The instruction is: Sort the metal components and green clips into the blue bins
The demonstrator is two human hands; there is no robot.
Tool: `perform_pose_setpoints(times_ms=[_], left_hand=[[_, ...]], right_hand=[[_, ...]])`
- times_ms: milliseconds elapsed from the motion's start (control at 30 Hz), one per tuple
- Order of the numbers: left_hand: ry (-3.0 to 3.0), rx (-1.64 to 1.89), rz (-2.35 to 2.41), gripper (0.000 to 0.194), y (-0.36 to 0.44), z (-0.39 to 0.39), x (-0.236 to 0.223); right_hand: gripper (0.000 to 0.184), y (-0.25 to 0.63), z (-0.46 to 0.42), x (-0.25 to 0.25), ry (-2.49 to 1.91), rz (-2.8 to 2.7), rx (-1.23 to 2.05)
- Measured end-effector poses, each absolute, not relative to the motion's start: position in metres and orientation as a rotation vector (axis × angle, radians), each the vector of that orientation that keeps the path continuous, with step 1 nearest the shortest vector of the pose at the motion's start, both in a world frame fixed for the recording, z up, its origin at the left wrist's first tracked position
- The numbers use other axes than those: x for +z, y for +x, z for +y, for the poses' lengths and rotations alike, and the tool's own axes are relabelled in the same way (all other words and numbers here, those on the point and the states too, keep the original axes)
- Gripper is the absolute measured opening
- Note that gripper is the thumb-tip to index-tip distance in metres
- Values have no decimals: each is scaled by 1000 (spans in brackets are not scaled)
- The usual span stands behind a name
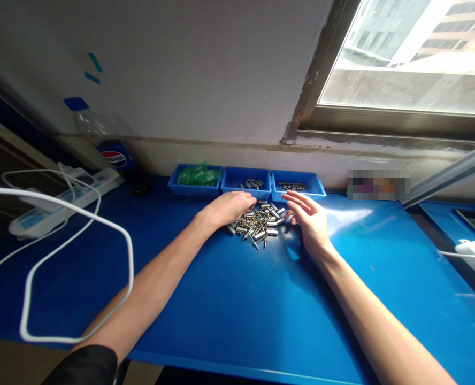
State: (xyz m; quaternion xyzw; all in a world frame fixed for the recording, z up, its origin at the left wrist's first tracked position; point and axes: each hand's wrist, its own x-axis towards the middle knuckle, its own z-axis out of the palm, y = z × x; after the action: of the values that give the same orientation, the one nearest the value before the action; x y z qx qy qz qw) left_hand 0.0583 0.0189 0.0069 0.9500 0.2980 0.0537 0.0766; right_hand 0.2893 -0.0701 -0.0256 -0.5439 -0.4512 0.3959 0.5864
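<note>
Head view: metal parts (260, 225) heaped on table (205, 305). Left hand (231, 207) at heap's upper left, fingers curled; cannot tell whether pinching part. Right hand (308, 218) just right of heap, fingers loosely spread. Behind heap, row: left bin (195, 191) with green bags (198, 174), middle bin (230, 177) with silver pieces (253, 184), right bin (313, 184) with pins (293, 186).

Shiny metal parts (260, 224) flash right before me!
Silvery ones and brassy ones; now the trays (246, 174), smooth blue plastic, and in one, glossy, see-through green plastic (199, 174). My table (221, 305) throws back a glossy sheen, the cable (130, 262) runs smooth white plastic, my sleeve (83, 366) shows matt black cloth, and the bottle (116, 156) gleams clear and glossy before a dull, matt wall (205, 80).
</note>
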Motion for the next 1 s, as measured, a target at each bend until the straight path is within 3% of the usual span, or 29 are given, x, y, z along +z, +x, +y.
perform_pose_setpoints(times_ms=[267,467,733,1000], left_hand=[[2621,363,885,9,53,19,20],[2540,445,760,9,56,13,27],[2586,468,722,10,62,12,24],[2694,374,903,31,65,17,3]], right_hand=[[38,288,-72,-23,-1285,-1115,917],[44,281,-76,-19,-1295,-1233,1031],[38,279,-76,-19,-1297,-1229,1085],[37,287,-73,-20,-1279,-1127,835]])
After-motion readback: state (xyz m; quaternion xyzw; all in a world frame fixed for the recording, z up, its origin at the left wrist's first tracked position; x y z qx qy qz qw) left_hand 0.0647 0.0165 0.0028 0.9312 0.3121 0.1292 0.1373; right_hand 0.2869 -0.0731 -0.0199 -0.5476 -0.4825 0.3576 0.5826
